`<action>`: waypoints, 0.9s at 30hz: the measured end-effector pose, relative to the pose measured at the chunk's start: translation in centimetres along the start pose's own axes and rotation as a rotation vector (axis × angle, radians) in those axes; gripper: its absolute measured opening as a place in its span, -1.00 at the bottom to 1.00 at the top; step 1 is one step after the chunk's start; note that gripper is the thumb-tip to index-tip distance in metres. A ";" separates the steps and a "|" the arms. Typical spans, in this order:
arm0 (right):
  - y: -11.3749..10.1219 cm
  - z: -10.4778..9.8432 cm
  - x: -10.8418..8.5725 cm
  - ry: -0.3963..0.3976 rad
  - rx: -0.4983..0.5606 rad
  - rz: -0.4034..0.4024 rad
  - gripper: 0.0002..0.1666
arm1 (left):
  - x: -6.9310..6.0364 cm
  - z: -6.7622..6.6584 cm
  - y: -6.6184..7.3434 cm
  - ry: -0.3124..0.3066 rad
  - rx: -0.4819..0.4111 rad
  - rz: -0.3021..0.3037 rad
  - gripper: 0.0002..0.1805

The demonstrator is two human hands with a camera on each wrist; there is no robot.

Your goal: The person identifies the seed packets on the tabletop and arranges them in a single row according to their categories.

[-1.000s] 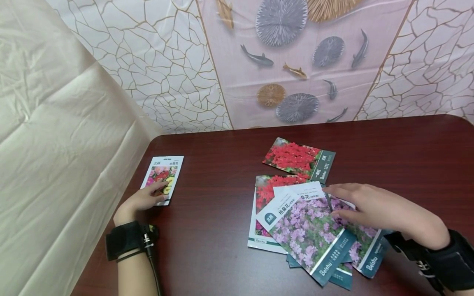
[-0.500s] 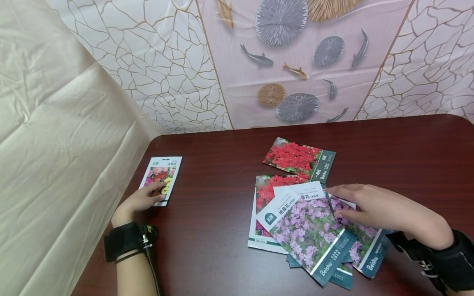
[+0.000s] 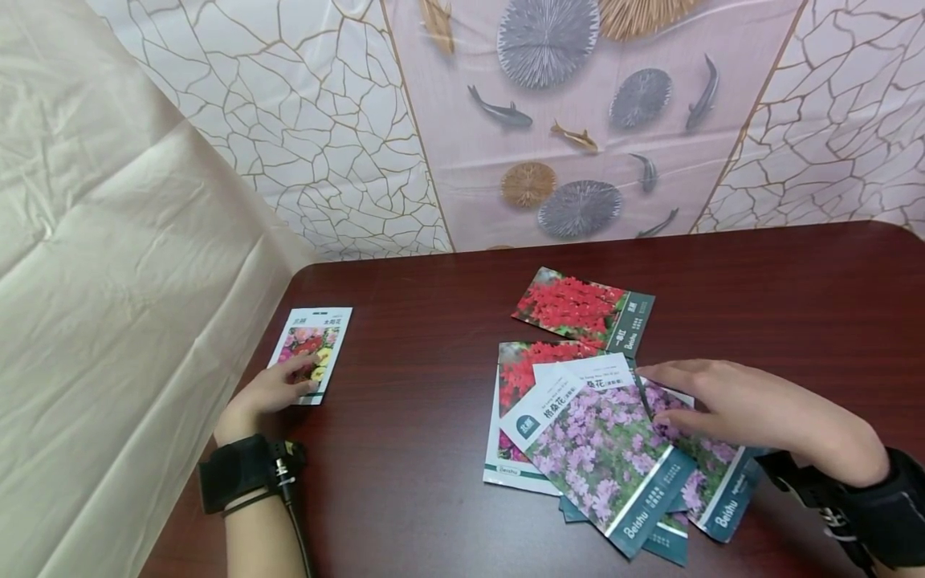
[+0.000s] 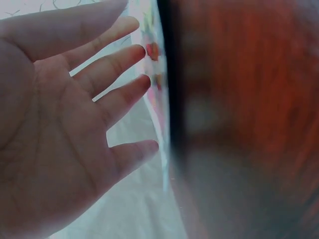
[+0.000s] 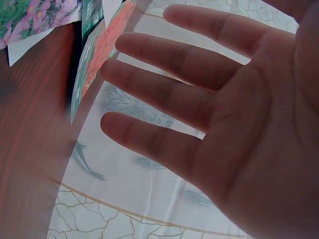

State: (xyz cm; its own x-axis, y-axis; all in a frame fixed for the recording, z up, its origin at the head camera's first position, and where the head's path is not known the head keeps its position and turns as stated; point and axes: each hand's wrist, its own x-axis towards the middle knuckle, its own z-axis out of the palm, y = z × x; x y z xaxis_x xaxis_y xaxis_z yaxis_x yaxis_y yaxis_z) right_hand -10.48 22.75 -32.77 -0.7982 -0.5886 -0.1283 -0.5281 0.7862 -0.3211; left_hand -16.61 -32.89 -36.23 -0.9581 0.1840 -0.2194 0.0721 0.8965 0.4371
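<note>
A white-bordered packet with multicoloured flowers (image 3: 304, 343) lies near the table's left edge. The fingertips of my left hand (image 3: 263, 400) rest on its lower part; in the left wrist view that hand (image 4: 65, 104) has spread fingers touching the packet's face (image 4: 153, 52). Overlapping purple-flower packets (image 3: 600, 449) lie right of centre, the top one tilted. My right hand (image 3: 751, 401) is over the right side of this pile, fingers extended; contact is hard to tell. In the right wrist view the hand (image 5: 239, 99) shows straight, parted fingers and grips nothing.
A red-flower packet (image 3: 574, 309) lies behind the pile, and another (image 3: 516, 377) is partly under it at the left. The dark red table (image 3: 405, 449) ends at a patterned cloth (image 3: 477, 193) behind and a cream cloth (image 3: 144, 321) at the left.
My left hand and the multicoloured packet under its fingers have slid slightly left and toward me. My right hand has shifted very slightly right; the pile lies as before.
</note>
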 end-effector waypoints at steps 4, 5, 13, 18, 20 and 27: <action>0.0 -0.1 0.0 0.011 0.002 0.012 -0.33 | -0.1 -0.6 0.9 0.044 0.015 0.026 -0.45; 0.0 -0.1 -0.1 0.014 0.001 0.019 -0.32 | -0.1 -0.8 1.1 0.053 0.011 0.034 -0.44; -0.4 -0.1 0.0 0.084 -0.012 -0.013 -0.34 | 0.5 -1.0 4.8 0.096 0.075 0.129 -0.43; -1.2 0.0 0.1 0.146 -0.038 -0.059 -0.36 | 1.4 0.3 8.6 0.070 0.119 0.219 -0.41; -1.5 0.1 0.2 0.161 -0.043 -0.075 -0.37 | 1.6 0.8 10.3 0.048 0.132 0.241 -0.41; -2.4 0.9 0.7 0.139 -0.084 -0.171 -0.33 | 1.5 3.2 15.0 -0.045 0.190 0.340 -0.39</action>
State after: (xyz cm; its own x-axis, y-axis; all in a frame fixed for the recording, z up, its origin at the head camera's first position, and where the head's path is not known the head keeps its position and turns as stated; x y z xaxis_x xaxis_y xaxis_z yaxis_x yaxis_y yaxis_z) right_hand -9.53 20.30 -32.98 -0.7244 -0.6873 0.0538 -0.6765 0.6937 -0.2471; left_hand -16.02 -17.84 -32.81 -0.8580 0.4969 -0.1301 0.4371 0.8394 0.3230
